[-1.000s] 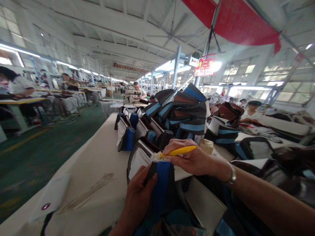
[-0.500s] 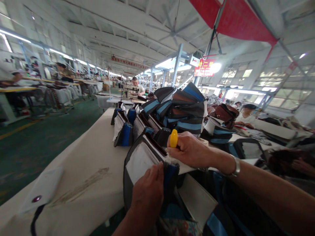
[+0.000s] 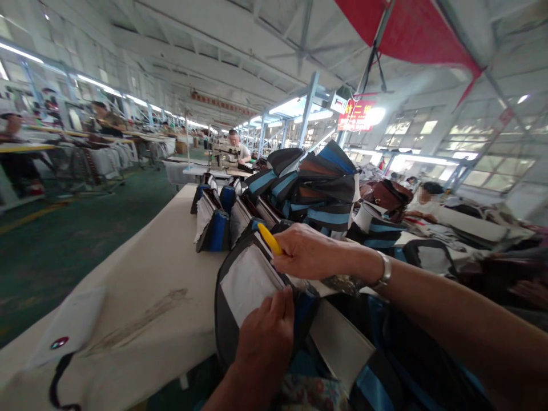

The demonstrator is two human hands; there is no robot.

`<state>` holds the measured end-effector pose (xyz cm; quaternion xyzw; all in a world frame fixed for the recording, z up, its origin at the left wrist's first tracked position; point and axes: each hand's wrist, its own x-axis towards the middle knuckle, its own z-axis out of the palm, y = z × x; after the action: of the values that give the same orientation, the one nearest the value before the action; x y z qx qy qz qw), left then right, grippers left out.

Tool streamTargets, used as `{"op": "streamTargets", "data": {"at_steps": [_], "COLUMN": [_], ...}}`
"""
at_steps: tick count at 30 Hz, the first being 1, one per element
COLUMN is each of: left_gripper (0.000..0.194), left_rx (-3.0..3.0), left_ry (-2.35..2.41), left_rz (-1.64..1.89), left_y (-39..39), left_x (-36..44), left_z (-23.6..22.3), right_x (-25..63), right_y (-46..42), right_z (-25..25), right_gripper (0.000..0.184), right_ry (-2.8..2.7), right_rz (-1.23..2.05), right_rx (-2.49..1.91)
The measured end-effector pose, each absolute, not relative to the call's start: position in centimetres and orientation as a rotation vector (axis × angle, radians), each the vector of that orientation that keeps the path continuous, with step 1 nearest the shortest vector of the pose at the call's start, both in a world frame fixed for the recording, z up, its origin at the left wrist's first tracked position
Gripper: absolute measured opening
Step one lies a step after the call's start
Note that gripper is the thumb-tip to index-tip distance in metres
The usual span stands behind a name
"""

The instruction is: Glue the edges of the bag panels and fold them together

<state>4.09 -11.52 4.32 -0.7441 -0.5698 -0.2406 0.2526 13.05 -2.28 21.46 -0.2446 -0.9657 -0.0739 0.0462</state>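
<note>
My left hand is closed on the near edge of a dark grey bag piece with a white lining panel and a blue side strip. Its fingers lie over the lining's edge, and the thumb is hidden. Above the piece's far right edge, my right hand is wrapped round a brush with a yellow handle. The handle now points up and to the left. The bristles are hidden behind the hand, so I cannot tell whether they touch the piece.
Similar bag pieces stand in rows on the pale table. A taller pile of them rises behind my right hand. At the table's left lies a white case with a black strap. Co-workers sit farther off.
The brush handle has swung from pointing right to pointing up and left. My left hand has shifted onto the white lining side, and the bag piece has turned to show more of it.
</note>
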Motion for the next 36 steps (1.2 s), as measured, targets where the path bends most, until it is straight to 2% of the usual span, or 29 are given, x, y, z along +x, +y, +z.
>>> {"op": "streamTargets", "data": {"at_steps": [2,4,7,11,13,15,16,19,21,22,25,26,29,31,36], "left_gripper": [0.040,0.040,0.032,0.018,0.019,0.032,0.035,0.023,0.028,0.031,0.064,0.065,0.041,0.039,0.039], "left_rx": [-2.006,-1.977,-2.049,-2.083,-1.976,-1.856,-1.820,-1.824,-1.888,-1.904,-1.810,-1.744,-1.674,-1.693,-1.724], "left_ry": [-1.525,-1.508,-1.503,-1.630,-1.764,-1.871,-1.892,-1.858,-1.845,-1.852,-1.936,-1.988,-2.086,-2.081,-2.096], "left_rz": [-0.689,-0.750,-0.979,-1.449,-1.549,-1.583,-1.578,-1.511,-1.453,-1.407,-1.192,-1.144,-1.141,-1.213,-1.501], "left_y": [-11.6,-11.7,-12.3,-13.4,-13.6,-13.7,-13.8,-14.6,-15.5,-16.0,-16.8,-16.7,-16.2,-15.8,-15.4], "left_x": [3.6,2.5,-0.1,-3.5,-4.6,-5.3,-5.6,-6.1,-5.9,-5.7,-4.8,-4.7,-4.8,-5.2,-5.5], "left_z": [4.2,4.3,5.4,7.2,7.3,7.0,6.7,6.3,6.4,6.5,6.6,6.6,6.7,6.8,7.5], "right_x": [13.3,14.2,16.8,19.2,18.7,17.2,16.3,13.9,12.8,12.4,11.3,11.1,10.8,11.2,11.5], "right_y": [-1.6,-0.7,0.0,-1.8,-3.5,-5.1,-5.7,-6.9,-7.2,-7.3,-7.8,-7.9,-7.9,-7.3,-5.4], "right_z": [21.2,21.0,20.5,17.7,15.3,13.2,12.5,11.9,12.2,12.5,12.9,13.0,13.4,14.0,15.7], "right_gripper": [0.014,0.014,0.018,0.018,0.013,0.011,0.011,0.012,0.011,0.011,0.012,0.013,0.017,0.019,0.020], "right_ry": [-2.982,-2.785,-2.115,-1.398,-1.251,-1.159,-1.115,-0.988,-0.935,-0.922,-0.910,-0.923,-1.006,-1.052,-1.088], "right_rz": [-0.256,-0.164,0.513,1.538,1.827,1.967,2.001,2.037,2.055,2.058,2.032,2.027,1.991,1.875,1.329], "right_rx": [-0.780,-0.921,-0.957,-0.657,-0.524,-0.426,-0.388,-0.291,-0.254,-0.248,-0.261,-0.268,-0.276,-0.305,-0.424]}}
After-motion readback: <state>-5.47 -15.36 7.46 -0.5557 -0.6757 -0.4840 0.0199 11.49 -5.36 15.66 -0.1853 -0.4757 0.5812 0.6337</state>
